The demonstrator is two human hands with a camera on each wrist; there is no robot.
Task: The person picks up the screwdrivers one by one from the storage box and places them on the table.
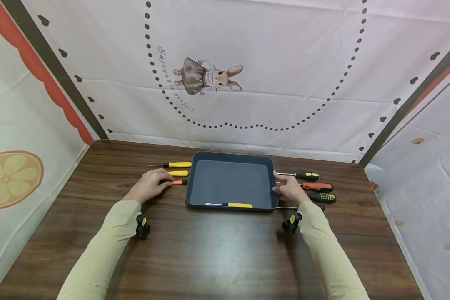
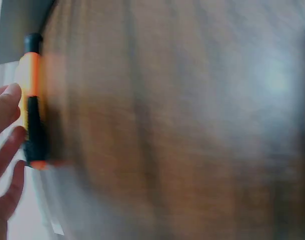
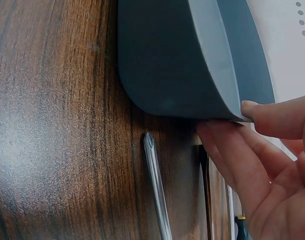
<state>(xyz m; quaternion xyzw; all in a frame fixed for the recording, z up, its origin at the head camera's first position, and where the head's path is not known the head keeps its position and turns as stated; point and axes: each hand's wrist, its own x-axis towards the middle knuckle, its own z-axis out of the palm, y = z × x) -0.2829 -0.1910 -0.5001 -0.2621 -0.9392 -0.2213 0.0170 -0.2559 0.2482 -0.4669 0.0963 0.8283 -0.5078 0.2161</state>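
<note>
A dark grey rectangular tray [image 1: 230, 177] stands in the middle of the table. One yellow-handled screwdriver [image 1: 240, 205] lies along its near side. My right hand [image 1: 290, 188] pinches the tray's right rim; in the right wrist view, the thumb is over the edge and the fingers are outside. To the left, my left hand [image 1: 150, 185] hovers over an orange-and-black screwdriver [image 2: 34, 75], its fingertips beside the handle and not wrapped round it. Whether they touch it cannot be told. Two more yellow-handled tools, one at the back [image 1: 180, 164] and one nearer [image 1: 178, 173], lie beyond that hand.
Right of the tray lie several screwdrivers, among them a black-and-yellow one [image 1: 308, 176], a red-and-black one [image 1: 316, 186] and a dotted black one [image 1: 324, 197]. A bare Phillips shaft [image 3: 157, 190] points at the tray. A printed cloth [image 1: 285, 62] hangs behind the wooden table [image 1: 217, 258].
</note>
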